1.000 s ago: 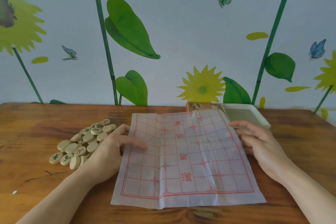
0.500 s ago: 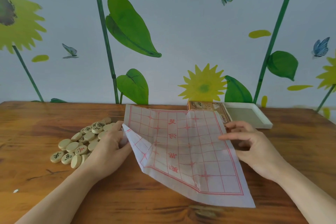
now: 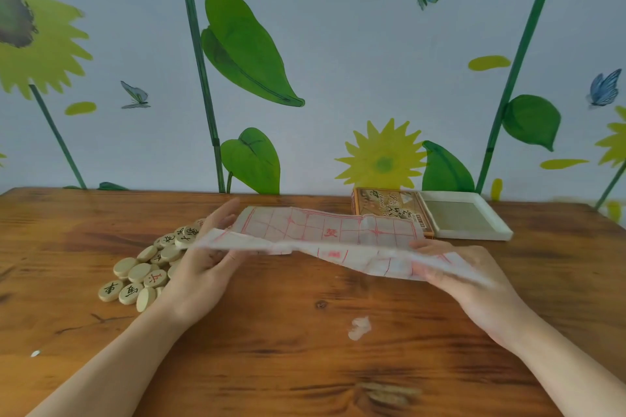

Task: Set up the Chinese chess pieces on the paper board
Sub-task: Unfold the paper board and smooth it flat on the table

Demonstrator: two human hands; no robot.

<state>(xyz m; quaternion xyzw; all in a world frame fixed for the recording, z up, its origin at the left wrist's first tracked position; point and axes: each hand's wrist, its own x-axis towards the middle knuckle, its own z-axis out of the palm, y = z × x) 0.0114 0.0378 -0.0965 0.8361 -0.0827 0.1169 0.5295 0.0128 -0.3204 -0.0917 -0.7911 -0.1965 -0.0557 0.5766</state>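
The thin white paper board (image 3: 325, 234), printed with a red grid, hangs crumpled above the wooden table (image 3: 305, 349), lifted between both hands. My left hand (image 3: 206, 261) grips its left edge, with the fingers pointing up behind the sheet. Holding the right edge is my right hand (image 3: 454, 271), with the paper draped over its fingers. A heap of several round wooden chess pieces (image 3: 149, 271), marked in red and black, lies on the table just left of my left hand.
The printed chess box (image 3: 389, 206) and its open white tray (image 3: 474, 234) stand at the back right by the wall. A small white smudge (image 3: 359, 328) marks the table under the lifted sheet. A painted wall closes the far edge.
The board lay flat on the table a second ago. Both hands have since picked it up by its edges, and it now hangs crumpled in the air.
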